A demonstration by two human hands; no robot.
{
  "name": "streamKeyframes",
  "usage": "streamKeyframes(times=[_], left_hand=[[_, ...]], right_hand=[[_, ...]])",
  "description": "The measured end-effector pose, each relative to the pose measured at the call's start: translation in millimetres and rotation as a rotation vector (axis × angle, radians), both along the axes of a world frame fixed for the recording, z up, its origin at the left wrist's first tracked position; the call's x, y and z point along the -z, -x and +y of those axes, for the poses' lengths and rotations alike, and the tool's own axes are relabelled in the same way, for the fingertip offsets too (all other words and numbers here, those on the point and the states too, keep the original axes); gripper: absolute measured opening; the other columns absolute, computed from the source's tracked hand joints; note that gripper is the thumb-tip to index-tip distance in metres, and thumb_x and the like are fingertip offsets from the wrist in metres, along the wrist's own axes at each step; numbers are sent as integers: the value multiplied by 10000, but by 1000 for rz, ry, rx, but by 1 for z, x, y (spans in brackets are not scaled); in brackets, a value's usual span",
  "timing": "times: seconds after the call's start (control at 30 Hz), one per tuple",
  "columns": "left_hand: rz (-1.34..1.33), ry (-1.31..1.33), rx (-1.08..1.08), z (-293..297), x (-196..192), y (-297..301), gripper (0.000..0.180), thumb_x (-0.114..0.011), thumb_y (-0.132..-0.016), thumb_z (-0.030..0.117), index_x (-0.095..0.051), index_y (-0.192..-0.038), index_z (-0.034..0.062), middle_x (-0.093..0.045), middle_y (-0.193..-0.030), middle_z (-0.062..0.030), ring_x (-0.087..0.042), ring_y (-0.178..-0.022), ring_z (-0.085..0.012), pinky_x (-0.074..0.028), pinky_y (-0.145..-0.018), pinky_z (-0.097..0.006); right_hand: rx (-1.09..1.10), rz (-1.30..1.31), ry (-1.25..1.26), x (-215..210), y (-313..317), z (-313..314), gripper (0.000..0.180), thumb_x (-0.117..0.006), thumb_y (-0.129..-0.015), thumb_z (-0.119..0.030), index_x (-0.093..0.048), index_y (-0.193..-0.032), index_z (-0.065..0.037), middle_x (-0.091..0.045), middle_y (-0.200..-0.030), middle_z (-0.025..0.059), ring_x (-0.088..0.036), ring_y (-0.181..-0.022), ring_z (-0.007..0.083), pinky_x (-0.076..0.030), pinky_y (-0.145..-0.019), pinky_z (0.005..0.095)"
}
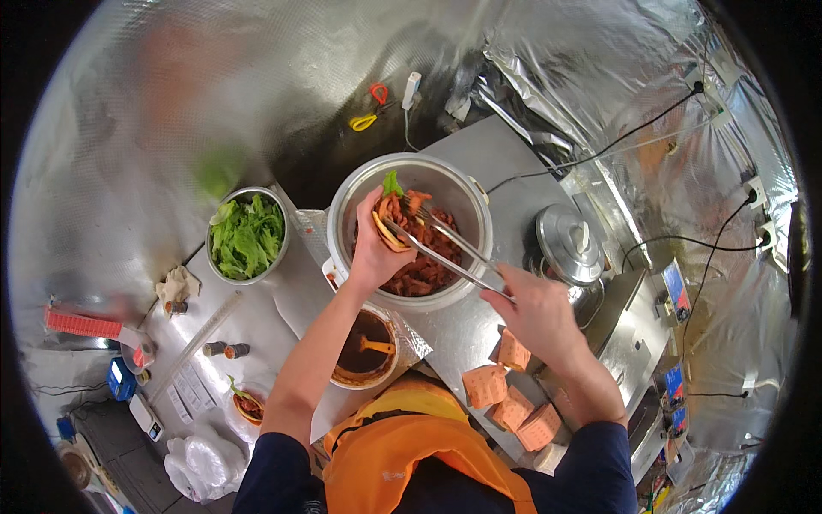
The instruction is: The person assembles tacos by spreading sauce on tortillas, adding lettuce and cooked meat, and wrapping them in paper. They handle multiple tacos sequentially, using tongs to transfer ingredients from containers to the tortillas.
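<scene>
The steel worktop [479, 163] is running up and right, its far edge meeting the foil-lined wall, with a bare stretch lying behind the big pot. The large metal pot [411, 230] of reddish-brown meat strips is sitting in the middle of it, its rim taking up most of the room in front of the person. To its left the bowl of lettuce [247, 234] is standing just beside it, and to its right the domed metal lid [569, 243] is resting near the worktop's right edge. Below the rim, the tub of brown sauce [366, 347] is crowding the near edge. The right hand [535, 313] is gripping the metal tongs [449, 248], whose tips are reaching over the pot. The left hand [372, 244] is cupping a filled wrap [392, 214] above the pot's left rim. Orange wrapped packets [509, 394] are lying beside the right forearm.
</scene>
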State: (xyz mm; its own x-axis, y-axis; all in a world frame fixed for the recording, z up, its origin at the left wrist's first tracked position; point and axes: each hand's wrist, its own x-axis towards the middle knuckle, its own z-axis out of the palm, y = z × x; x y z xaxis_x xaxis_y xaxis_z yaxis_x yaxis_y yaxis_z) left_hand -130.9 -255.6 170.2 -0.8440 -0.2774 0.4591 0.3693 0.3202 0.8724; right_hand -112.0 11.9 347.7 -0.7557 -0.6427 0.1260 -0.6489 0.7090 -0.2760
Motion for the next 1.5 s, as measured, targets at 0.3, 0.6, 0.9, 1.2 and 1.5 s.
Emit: streamKeyframes(times=[0.3, 0.6, 0.9, 1.2, 1.5], left_hand=[[-19, 33, -74, -47, -25, -9, 981, -929, -709, 1, -357, -1500, 97, -539, -1391, -122, -588, -1288, -230, -496, -1114, -353], [-122, 30, -133, -54, -33, -47, 1216, -965, -686, 13, -191, -1619, 103, -360, -1547, -155, -475, -1409, -266, -430, -1195, -409], [-121, -92, -24, -10, -13, -25, 1151, -915, -684, -6, -222, -1602, 38, -395, -1515, -175, -473, -1420, -303, -418, -1198, -393], [-122, -46, 40, 6, -7, -19, 1114, -906, -725, 0, -212, -1597, 27, -424, -1511, -165, -527, -1372, -271, -428, -1187, -378], [-51, -296, 81, 5, -21, -47, 1357, -973, -630, 17, -106, -1671, 98, -386, -1529, -151, -478, -1410, -272, -425, -1188, -402]], right_hand=[[82, -264, -289, 72, 105, -30, 491, -699, -958, -480, -765, -938, 5, -737, -847, 226, -735, -867, 420, -573, -759, 516], [-5, -172, -77, 115, 79, -24, 331, -717, -969, -347, -751, -870, -33, -725, -810, 204, -711, -807, 421, -561, -725, 509], [90, -203, 300, 21, 0, 23, 284, -797, -942, -276, -693, -869, -22, -608, -615, 154, -589, -520, 326, -470, -527, 427], [-43, 49, 109, 36, -16, 4, 321, -757, -956, -310, -618, -967, -21, -684, -772, 146, -674, -638, 380, -509, -552, 454], [153, -33, -220, 46, 41, 11, 489, -771, -935, -429, -717, -1109, 25, -693, -700, 177, -727, -709, 379, -564, -647, 457]])
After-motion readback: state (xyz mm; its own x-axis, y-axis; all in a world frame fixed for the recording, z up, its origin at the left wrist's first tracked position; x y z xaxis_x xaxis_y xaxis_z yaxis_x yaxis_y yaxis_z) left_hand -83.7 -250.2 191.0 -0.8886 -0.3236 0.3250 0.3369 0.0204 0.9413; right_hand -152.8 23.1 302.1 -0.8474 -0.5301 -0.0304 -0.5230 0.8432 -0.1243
